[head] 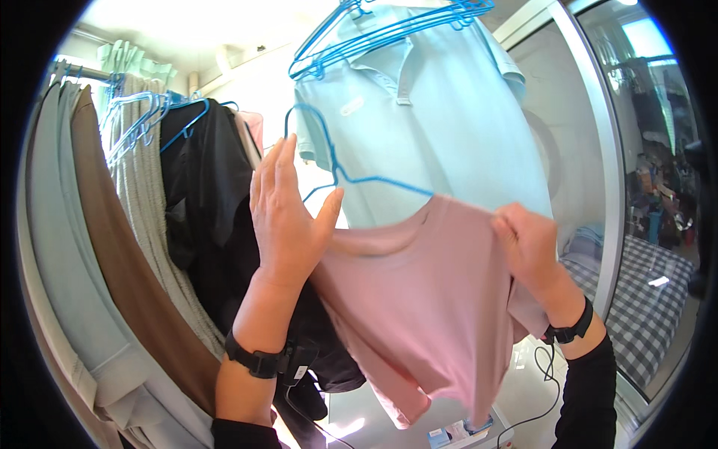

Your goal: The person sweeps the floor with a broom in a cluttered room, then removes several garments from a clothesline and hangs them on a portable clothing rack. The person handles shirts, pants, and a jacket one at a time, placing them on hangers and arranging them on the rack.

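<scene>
A pink T-shirt (pixel 420 292) hangs on a blue wire hanger (pixel 336 163) in front of me. My right hand (pixel 527 241) grips the shirt's shoulder on the right side, with the fingers closed on the cloth. My left hand (pixel 286 213) is raised beside the hanger at the left, palm flat and fingers up; its thumb is apart, near the neckline, and the hand holds nothing. Behind the hanger hangs a light blue polo shirt (pixel 449 129). Several blue hangers (pixel 392 33) are bunched across its top. Each wrist wears a black strap.
At the left, trousers (pixel 140 269), a grey curtain and black garments (pixel 196 168) hang close together, with blue hangers (pixel 134 123) among them. A framed glass door (pixel 611 168) stands at the right, with a checked bedspread (pixel 645 297) behind it. Small packets (pixel 457 433) lie below.
</scene>
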`<action>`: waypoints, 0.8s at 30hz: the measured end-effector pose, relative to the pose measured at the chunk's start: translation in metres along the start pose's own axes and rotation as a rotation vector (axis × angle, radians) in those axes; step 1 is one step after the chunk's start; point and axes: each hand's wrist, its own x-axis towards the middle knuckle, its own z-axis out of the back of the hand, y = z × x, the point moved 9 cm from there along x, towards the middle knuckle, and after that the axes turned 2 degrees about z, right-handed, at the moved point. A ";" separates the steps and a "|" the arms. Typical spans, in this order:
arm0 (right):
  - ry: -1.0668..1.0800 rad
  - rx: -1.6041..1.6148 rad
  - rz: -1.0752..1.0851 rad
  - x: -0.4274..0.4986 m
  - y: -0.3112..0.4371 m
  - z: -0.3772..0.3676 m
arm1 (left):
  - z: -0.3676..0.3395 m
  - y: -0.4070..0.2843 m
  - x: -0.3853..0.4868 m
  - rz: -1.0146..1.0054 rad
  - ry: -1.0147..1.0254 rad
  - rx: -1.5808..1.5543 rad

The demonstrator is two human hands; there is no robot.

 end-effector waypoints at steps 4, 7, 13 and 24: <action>0.085 0.143 -0.013 -0.004 0.001 -0.002 | -0.022 0.026 -0.018 0.185 0.037 -0.105; 0.107 0.131 0.064 0.000 0.003 0.003 | -0.030 0.028 -0.033 0.202 -0.065 -0.271; 0.501 0.584 -0.111 0.021 -0.063 -0.037 | -0.049 0.040 -0.069 0.454 -0.046 -0.671; -0.114 -0.098 0.052 0.231 -0.262 -0.110 | -0.069 0.012 -0.058 0.289 0.138 -0.372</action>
